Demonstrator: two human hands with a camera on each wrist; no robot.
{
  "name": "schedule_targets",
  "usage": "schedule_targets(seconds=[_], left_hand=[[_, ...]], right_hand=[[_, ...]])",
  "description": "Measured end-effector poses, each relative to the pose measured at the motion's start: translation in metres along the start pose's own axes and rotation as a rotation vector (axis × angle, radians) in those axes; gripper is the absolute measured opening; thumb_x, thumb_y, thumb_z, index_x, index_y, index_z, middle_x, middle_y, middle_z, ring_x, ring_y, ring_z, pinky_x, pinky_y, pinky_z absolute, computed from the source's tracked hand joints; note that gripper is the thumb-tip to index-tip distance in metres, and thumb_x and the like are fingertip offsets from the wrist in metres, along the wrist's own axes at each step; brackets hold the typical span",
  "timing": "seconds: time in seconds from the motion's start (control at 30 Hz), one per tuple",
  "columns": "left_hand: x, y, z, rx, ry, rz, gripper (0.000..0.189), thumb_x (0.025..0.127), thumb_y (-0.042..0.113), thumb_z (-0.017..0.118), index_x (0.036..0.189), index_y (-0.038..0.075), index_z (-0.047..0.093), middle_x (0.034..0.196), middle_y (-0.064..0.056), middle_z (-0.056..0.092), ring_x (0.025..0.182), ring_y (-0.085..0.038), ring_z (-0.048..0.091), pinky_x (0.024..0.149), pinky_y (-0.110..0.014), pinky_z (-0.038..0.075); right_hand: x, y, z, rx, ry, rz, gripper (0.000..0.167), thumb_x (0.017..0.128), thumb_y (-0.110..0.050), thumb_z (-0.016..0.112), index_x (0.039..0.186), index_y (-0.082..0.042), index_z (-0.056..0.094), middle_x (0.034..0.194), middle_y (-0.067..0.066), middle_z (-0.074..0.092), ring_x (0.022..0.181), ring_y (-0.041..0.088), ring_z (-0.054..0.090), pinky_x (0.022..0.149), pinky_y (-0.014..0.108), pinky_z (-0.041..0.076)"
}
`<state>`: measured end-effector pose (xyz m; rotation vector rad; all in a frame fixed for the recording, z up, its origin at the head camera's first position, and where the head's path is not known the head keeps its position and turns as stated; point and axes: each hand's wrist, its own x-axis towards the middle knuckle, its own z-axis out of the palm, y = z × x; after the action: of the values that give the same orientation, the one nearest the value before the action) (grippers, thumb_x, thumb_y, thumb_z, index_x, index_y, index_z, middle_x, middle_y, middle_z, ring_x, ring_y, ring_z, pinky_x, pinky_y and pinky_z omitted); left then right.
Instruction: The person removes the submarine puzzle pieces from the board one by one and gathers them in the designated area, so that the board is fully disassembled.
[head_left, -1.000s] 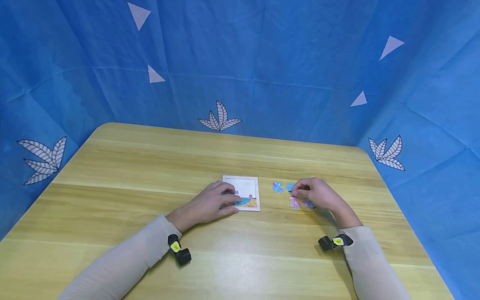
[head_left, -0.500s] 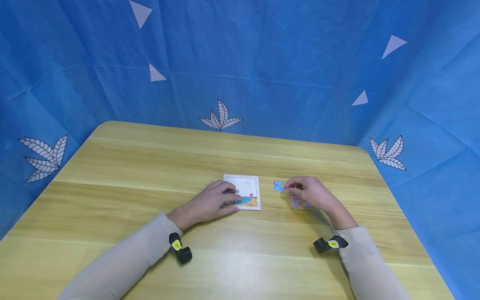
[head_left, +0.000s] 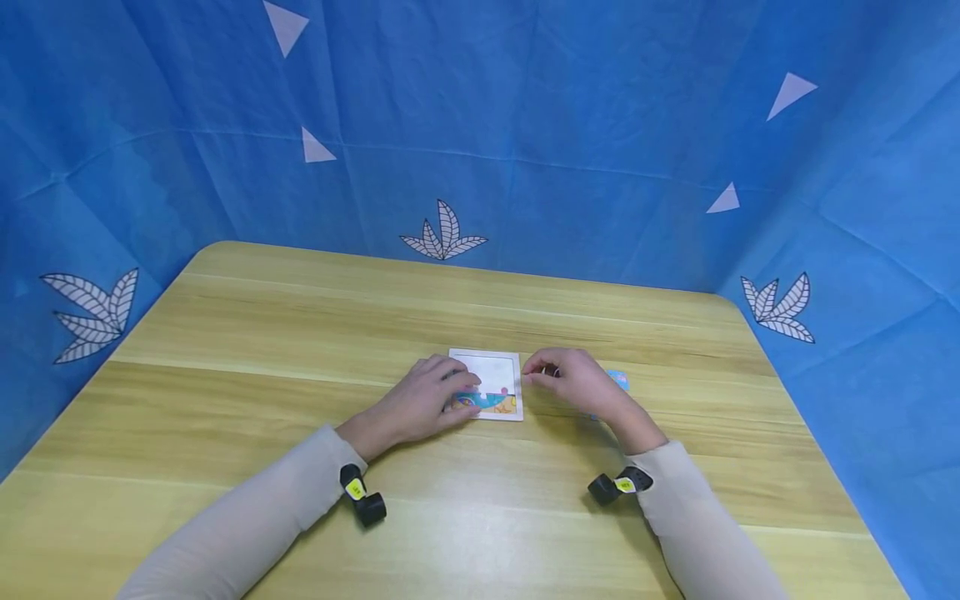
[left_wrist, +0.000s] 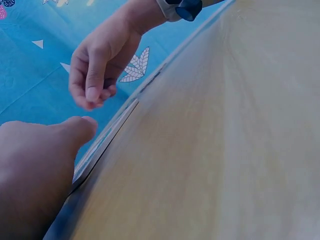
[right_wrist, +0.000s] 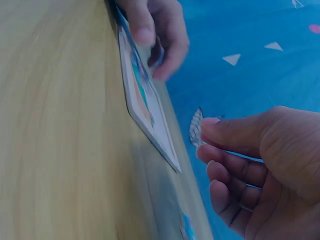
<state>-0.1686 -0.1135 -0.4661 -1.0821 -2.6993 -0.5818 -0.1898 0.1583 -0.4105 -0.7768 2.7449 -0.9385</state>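
A square jigsaw tray point(head_left: 465, 352) with a white rim lies on the table. Picture pieces point(head_left: 491, 402) in teal and orange fill its lower part; its upper part is plain white. My left hand point(head_left: 420, 400) rests at the tray's left side, fingers loosely bent over it. To the right, my right hand point(head_left: 573, 383) is just off the tray's right edge, thumb and forefinger close together. Whether it pinches a piece is hidden. In the right wrist view, the right hand point(right_wrist: 265, 165) has its other fingers curled in.
A blue loose puzzle piece point(head_left: 618, 379) shows behind the right wrist; other loose pieces are mostly covered by the hand and forearm. A blue patterned cloth point(head_left: 600, 100) stands along the back and sides of the wooden table point(head_left: 337, 308).
My right hand has moved left from the loose pieces toward the tray. The left hand stays at the tray, its forefinger slightly raised, showing more of the picture's lower left.
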Motion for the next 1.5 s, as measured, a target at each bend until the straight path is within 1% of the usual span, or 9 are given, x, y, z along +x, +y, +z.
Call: schedule_targets(seconds=[0.13,0.33,0.5,0.67,0.8,0.97,1.2,1.4,1.5], left_hand=[[0.001,-0.001,0.0,0.028,0.021,-0.048,0.044,0.095,0.047,0.059,0.126,0.017,0.063,0.124,-0.005,0.059,0.12,-0.025,0.049,0.103,-0.045,0.039],[0.001,-0.003,0.002,0.086,0.004,-0.119,0.052,0.093,0.052,0.059,0.128,0.014,0.06,0.127,-0.007,0.055,0.123,-0.026,0.046,0.105,-0.046,0.037],[0.001,-0.003,0.002,0.108,-0.001,-0.152,0.06,0.091,0.055,0.06,0.132,0.01,0.058,0.132,-0.009,0.053,0.126,-0.028,0.045,0.104,-0.048,0.037],[0.001,-0.003,0.003,0.117,-0.008,-0.161,0.063,0.091,0.056,0.06,0.131,0.008,0.058,0.133,-0.011,0.053,0.126,-0.029,0.046,0.104,-0.049,0.037],[0.001,-0.003,0.004,0.116,-0.012,-0.165,0.063,0.091,0.057,0.06,0.129,0.007,0.059,0.133,-0.01,0.053,0.127,-0.029,0.046,0.105,-0.049,0.037],[0.001,-0.003,0.002,0.113,-0.001,-0.161,0.062,0.09,0.055,0.062,0.128,0.006,0.059,0.131,-0.011,0.053,0.125,-0.03,0.048,0.105,-0.049,0.038],[0.001,-0.003,0.001,0.119,-0.002,-0.165,0.063,0.089,0.055,0.063,0.13,0.006,0.059,0.131,-0.011,0.053,0.125,-0.03,0.048,0.106,-0.048,0.038],[0.001,-0.002,0.001,0.12,-0.001,-0.171,0.064,0.089,0.055,0.064,0.129,0.006,0.059,0.132,-0.011,0.053,0.126,-0.03,0.048,0.106,-0.049,0.037],[0.002,-0.001,0.001,0.118,0.004,-0.17,0.064,0.089,0.054,0.064,0.129,0.005,0.059,0.131,-0.012,0.054,0.125,-0.031,0.048,0.106,-0.049,0.037]], right_hand=[[0.009,-0.007,0.009,0.007,-0.021,-0.023,0.008,0.095,-0.017,0.066,0.098,-0.013,0.072,0.084,-0.007,0.063,0.075,0.014,0.056,0.066,0.032,0.048],[0.021,-0.015,0.023,0.018,-0.045,-0.039,0.012,0.096,-0.018,0.064,0.104,-0.013,0.072,0.086,-0.007,0.063,0.075,0.012,0.058,0.066,0.031,0.05],[0.03,-0.023,0.033,0.025,-0.066,-0.038,0.017,0.097,-0.021,0.063,0.109,-0.013,0.07,0.093,-0.005,0.063,0.078,0.011,0.059,0.067,0.03,0.052],[0.037,-0.027,0.042,-0.009,-0.052,-0.03,0.018,0.097,-0.023,0.063,0.11,-0.014,0.071,0.097,-0.005,0.062,0.08,0.011,0.057,0.067,0.029,0.051],[0.041,-0.03,0.047,-0.025,-0.039,-0.027,0.019,0.096,-0.025,0.065,0.11,-0.014,0.072,0.094,-0.005,0.061,0.077,0.012,0.055,0.065,0.029,0.049],[0.044,-0.033,0.052,-0.045,-0.036,0.006,0.017,0.094,-0.025,0.068,0.107,-0.015,0.073,0.092,-0.004,0.058,0.075,0.014,0.052,0.065,0.031,0.047],[0.046,-0.036,0.056,-0.084,-0.031,0.005,0.017,0.094,-0.022,0.068,0.108,-0.013,0.073,0.107,0.001,0.061,0.083,0.014,0.058,0.075,0.033,0.051],[0.046,-0.036,0.059,-0.116,-0.026,-0.004,0.016,0.095,-0.019,0.067,0.107,-0.012,0.073,0.102,0.001,0.06,0.083,0.013,0.058,0.073,0.031,0.051],[0.046,-0.036,0.06,-0.122,-0.019,0.0,0.016,0.095,-0.02,0.066,0.107,-0.011,0.072,0.1,0.001,0.059,0.083,0.014,0.057,0.074,0.032,0.05]])
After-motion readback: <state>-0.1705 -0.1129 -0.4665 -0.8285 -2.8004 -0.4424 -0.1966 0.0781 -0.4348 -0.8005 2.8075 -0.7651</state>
